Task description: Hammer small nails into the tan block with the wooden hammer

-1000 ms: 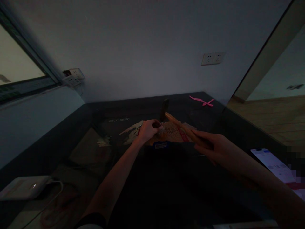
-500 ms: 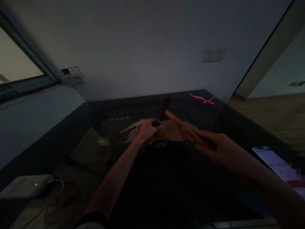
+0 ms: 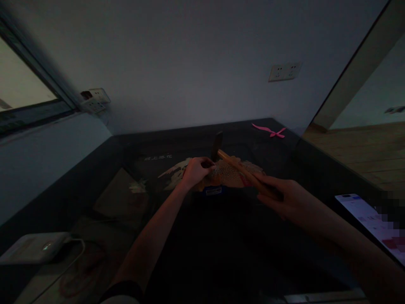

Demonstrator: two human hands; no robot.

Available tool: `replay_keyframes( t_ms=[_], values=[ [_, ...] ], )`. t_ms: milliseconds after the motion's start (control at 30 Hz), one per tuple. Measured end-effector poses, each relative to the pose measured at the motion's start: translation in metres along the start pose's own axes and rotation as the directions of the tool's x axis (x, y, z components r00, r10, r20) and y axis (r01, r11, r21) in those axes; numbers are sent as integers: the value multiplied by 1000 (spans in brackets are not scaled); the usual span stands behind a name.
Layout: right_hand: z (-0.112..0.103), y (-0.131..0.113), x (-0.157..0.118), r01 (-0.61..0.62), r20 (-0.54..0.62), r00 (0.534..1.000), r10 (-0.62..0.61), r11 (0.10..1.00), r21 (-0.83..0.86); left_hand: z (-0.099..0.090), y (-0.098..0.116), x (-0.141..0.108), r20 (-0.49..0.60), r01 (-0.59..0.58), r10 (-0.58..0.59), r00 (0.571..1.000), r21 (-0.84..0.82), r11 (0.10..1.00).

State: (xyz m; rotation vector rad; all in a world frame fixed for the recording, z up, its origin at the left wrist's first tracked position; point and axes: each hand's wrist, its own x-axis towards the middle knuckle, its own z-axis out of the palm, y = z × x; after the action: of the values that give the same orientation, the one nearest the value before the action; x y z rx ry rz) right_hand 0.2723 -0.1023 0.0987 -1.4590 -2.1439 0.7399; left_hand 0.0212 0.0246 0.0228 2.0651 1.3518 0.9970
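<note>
My right hand point(image 3: 276, 194) is wrapped round the wooden handle of a hammer point(image 3: 236, 162). The dark hammer head point(image 3: 217, 143) is at the far end of the handle, just beyond my left fingertips. My left hand point(image 3: 199, 171) is pinched over the middle of a patterned tan piece point(image 3: 226, 171) on the dark table; what its fingers hold is too small and dim to make out. A blue label with white print point(image 3: 214, 191) shows at the near edge of the piece. Pale shapes point(image 3: 177, 171) spread to the left of my left hand.
The dark table point(image 3: 202, 253) meets a wall behind. A pink ribbon point(image 3: 274, 132) lies at the back right, a lit phone point(image 3: 367, 217) at the right. At the left is a white device point(image 3: 36, 248) with a cable. Wall sockets point(image 3: 284, 71) are above the table.
The hammer head has come down slightly, towards the table near my left fingertips. My right hand has shifted a little to the left. My left hand has stayed in place.
</note>
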Motion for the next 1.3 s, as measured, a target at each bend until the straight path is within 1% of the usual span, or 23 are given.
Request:
replay_keyframes(
  t_ms=[100, 300, 433, 533, 633, 733, 833, 933, 1033, 1100, 1233, 1300],
  values=[
    [2, 0, 1, -20, 30, 999, 21, 1000, -21, -1, 2, -1, -5, -6, 6, 1000, 13, 1000],
    [2, 0, -1, -29, 4, 1000, 29, 1000, 7, -1, 2, -1, -4, 0, 0, 1000, 4, 1000],
    [4, 1, -1, -30, 37, 999, 29, 1000, 9, 1, -1, 0, 4, -2, 2, 1000, -45, 999],
    [4, 2, -2, -25, 9, 1000, 25, 999, 31, 2, -2, 0, 2, 4, -4, 1000, -76, 997],
    [3, 3, -2, -27, -11, 1000, 28, 998, 63, 2, -2, 0, -11, 6, -7, 1000, -71, 997],
    [2, 4, -1, -52, 13, 999, 51, 995, 80, 2, -2, -1, -16, -2, 1, 1000, -64, 998],
    [2, 4, 0, -47, 42, 998, 44, 997, 57, 3, -3, -1, -8, -18, 17, 1000, -53, 998],
    [1, 2, 1, -44, 24, 999, 43, 998, 43, 3, -4, -1, -8, -34, 34, 999, -41, 999],
    [2, 2, 0, -11, -22, 1000, 13, 998, 62, 3, -5, 0, -13, -28, 28, 1000, -27, 999],
    [4, 4, 0, -5, -22, 1000, 7, 997, 71, 3, -5, 0, -20, -23, 23, 1000, -28, 999],
    [7, 12, 0, -79, 63, 996, 70, 985, 154, 2, -2, -2, -18, -49, 48, 999, -31, 998],
    [9, 15, -1, -101, 50, 995, 92, 966, 236, 2, 0, -3, -25, -71, 71, 997, -17, 997]
  ],
)
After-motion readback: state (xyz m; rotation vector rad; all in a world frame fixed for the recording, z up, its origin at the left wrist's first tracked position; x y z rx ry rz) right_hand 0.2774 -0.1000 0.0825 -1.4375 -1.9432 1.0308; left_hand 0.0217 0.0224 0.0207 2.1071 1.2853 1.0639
